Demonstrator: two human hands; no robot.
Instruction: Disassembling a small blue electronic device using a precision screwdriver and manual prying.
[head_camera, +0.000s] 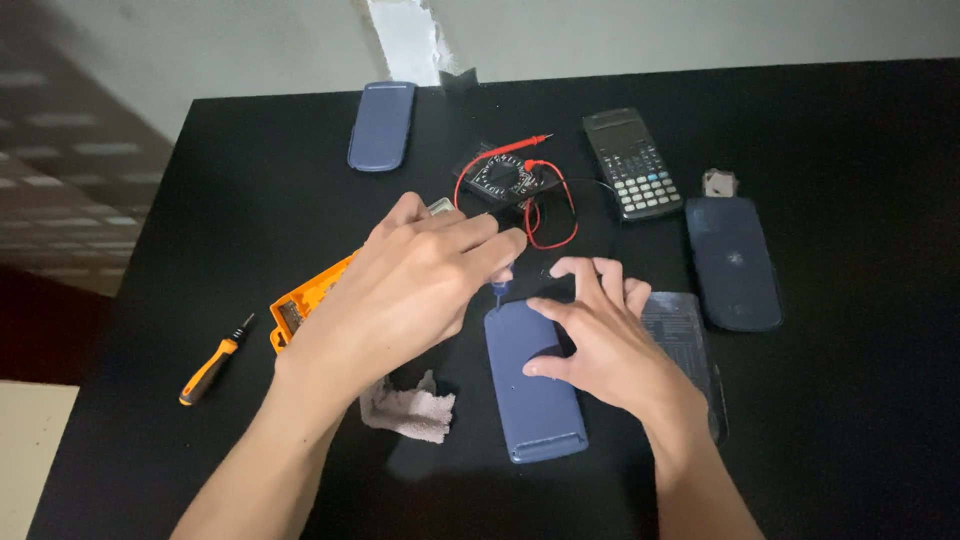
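The left hand (415, 285) is curled, its fingertips pinched on a small blue-handled screwdriver (498, 290) whose tip stands on the top end of a blue calculator back (533, 380). The right hand (595, 335) lies flat and spread on that blue piece, just right of the tool, pressing it onto the black table (850, 430); it grips nothing. Under the left wrist lies a crumpled cloth (408, 410); behind the left hand, an orange bit case (305, 300), and well left of it an orange-handled screwdriver (212, 365). Beyond the fingers sit a multimeter with red leads (505, 185) and a dark calculator (632, 165).
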